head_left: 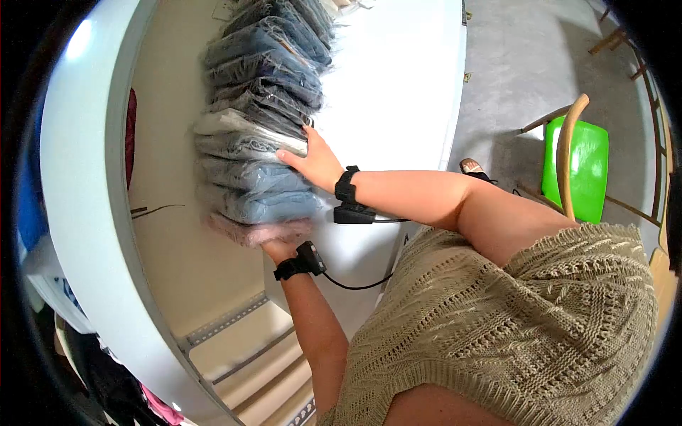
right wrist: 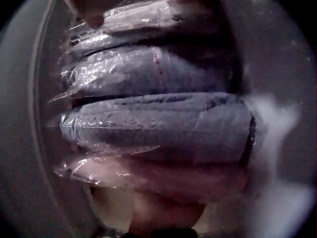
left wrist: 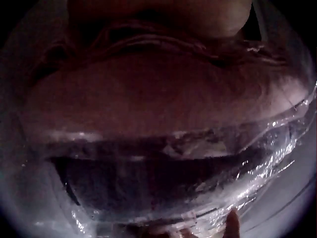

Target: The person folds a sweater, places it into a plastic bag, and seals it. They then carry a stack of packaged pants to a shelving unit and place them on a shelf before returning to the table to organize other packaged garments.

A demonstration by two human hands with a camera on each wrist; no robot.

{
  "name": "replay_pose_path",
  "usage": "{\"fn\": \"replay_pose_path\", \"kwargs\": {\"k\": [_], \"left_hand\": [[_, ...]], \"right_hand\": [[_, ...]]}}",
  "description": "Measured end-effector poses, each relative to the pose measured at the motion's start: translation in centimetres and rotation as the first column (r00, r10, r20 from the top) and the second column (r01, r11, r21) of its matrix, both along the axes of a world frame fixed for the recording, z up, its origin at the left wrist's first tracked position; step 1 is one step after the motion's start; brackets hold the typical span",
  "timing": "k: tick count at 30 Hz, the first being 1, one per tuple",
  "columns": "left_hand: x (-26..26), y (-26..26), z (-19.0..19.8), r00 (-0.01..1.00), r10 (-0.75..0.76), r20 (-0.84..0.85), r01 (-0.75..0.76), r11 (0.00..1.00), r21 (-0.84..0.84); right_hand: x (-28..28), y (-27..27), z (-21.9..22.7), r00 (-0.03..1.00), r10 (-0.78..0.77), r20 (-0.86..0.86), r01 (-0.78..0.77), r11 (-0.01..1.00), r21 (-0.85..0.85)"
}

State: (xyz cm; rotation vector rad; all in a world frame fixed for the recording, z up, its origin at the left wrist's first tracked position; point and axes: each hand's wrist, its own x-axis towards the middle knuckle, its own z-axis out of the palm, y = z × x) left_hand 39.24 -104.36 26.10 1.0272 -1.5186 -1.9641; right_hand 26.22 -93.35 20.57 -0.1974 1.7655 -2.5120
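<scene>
A long row of folded jeans [head_left: 266, 46] in clear plastic bags runs along a white surface. My right hand [head_left: 316, 163] rests on the row's side at a white bagged garment [head_left: 227, 123], thumb and index finger spread and fairly straight. The bagged light-blue jeans [right wrist: 163, 121] lie between my hands. My left hand [head_left: 279, 250] is at the near end, against a bagged pink garment [head_left: 256, 233] that hides its fingers. In the left wrist view, part of a hand [left wrist: 158, 20] touches the pink bundle, and fingertips [left wrist: 233, 223] show at the bottom.
The white tabletop [head_left: 398, 78] extends right of the row. A pale wall panel [head_left: 167, 142] stands left of it, with slotted metal shelving [head_left: 227, 323] below. A green chair [head_left: 586, 170] stands on the grey floor. Cables trail from both wrist cameras.
</scene>
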Motion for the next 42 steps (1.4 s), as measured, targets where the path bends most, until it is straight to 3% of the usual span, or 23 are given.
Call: {"fn": "replay_pose_path", "kwargs": {"k": [2,3,4,6,8,9,10,12,13,15,22,24,27,28,30,32,34,35,42], "left_hand": [[0.7,-0.8,-0.2,1.0,0.009,-0.014,-0.009,1.0,-0.01],[0.9,-1.1,-0.3,1.0,0.012,-0.024,-0.012,1.0,-0.013],[1.2,-1.2,-0.7,0.999,0.013,-0.035,-0.014,1.0,-0.019],[1.5,-1.8,-1.0,0.998,0.014,-0.059,-0.017,0.999,-0.035],[1.2,-2.1,-1.3,0.997,0.001,-0.076,-0.005,0.998,-0.057],[0.7,-2.2,-1.5,0.996,-0.008,-0.089,0.002,0.998,-0.069],[0.3,-2.3,-1.5,0.995,-0.021,-0.102,0.012,0.996,-0.086],[-0.4,-2.6,-1.8,0.988,-0.043,-0.145,0.026,0.993,-0.117],[-0.6,-2.8,-1.8,0.986,-0.054,-0.157,0.035,0.992,-0.123],[-0.3,-3.3,-2.2,0.983,-0.068,-0.17,0.046,0.99,-0.133],[0.8,-6.3,-4.6,0.964,-0.152,-0.217,0.11,0.975,-0.193],[0.5,-7.1,-4.4,0.95,-0.16,-0.268,0.093,0.965,-0.247],[0.0,-6.9,-2.3,0.938,-0.128,-0.321,0.045,0.966,-0.256],[0.1,-7.0,-1.9,0.936,-0.122,-0.329,0.037,0.967,-0.252],[0.2,-6.8,-1.2,0.942,-0.105,-0.317,0.031,0.973,-0.229],[0.3,-6.6,-1.4,0.962,-0.082,-0.26,0.041,0.987,-0.158],[0.2,-6.0,-2.5,0.981,-0.068,-0.18,0.06,0.997,-0.05],[0.1,-5.7,-2.9,0.988,-0.063,-0.144,0.064,0.998,0.007],[1.9,-6.0,-3.4,0.998,-0.013,-0.067,0.024,0.985,0.172]], "right_hand": [[0.0,-0.1,0.4,0.974,0.208,0.084,-0.21,0.978,0.006],[0.3,-1.2,0.1,0.966,0.222,0.135,-0.233,0.97,0.072],[0.4,-1.2,0.1,0.925,0.331,0.185,-0.343,0.939,0.035],[0.0,-0.8,-0.2,0.898,0.387,0.211,-0.398,0.918,0.01],[-0.5,0.6,-0.5,0.932,0.303,0.197,-0.322,0.944,0.074],[0.2,1.0,-0.1,0.993,0.027,0.111,-0.058,0.957,0.286],[0.7,2.8,1.2,0.995,-0.097,0.012,0.086,0.931,0.355],[0.7,5.0,2.2,0.991,0.079,-0.106,-0.066,0.989,0.129],[1.0,4.9,2.3,0.991,0.081,-0.103,-0.067,0.989,0.131],[1.5,3.6,2.5,0.955,0.002,-0.297,0.037,0.992,0.123],[1.4,0.9,3.2,0.927,-0.214,-0.307,0.269,0.951,0.152],[1.1,0.5,3.0,0.967,-0.008,-0.256,0.073,0.966,0.249],[1.2,0.1,2.7,0.929,0.125,-0.35,0.028,0.915,0.402],[1.3,-0.5,2.4,0.929,0.125,-0.349,0.028,0.914,0.404],[1.6,-2.0,1.3,0.933,0.221,-0.284,-0.126,0.94,0.317],[1.1,-1.7,1.3,0.93,0.178,-0.321,-0.092,0.96,0.265],[-0.5,-0.9,0.9,0.952,0.305,-0.016,-0.292,0.925,0.244],[-1.4,-0.7,0.0,0.952,0.294,0.082,-0.305,0.935,0.183],[-1.5,0.6,0.8,0.898,0.429,0.1,-0.438,0.844,0.31]]}}
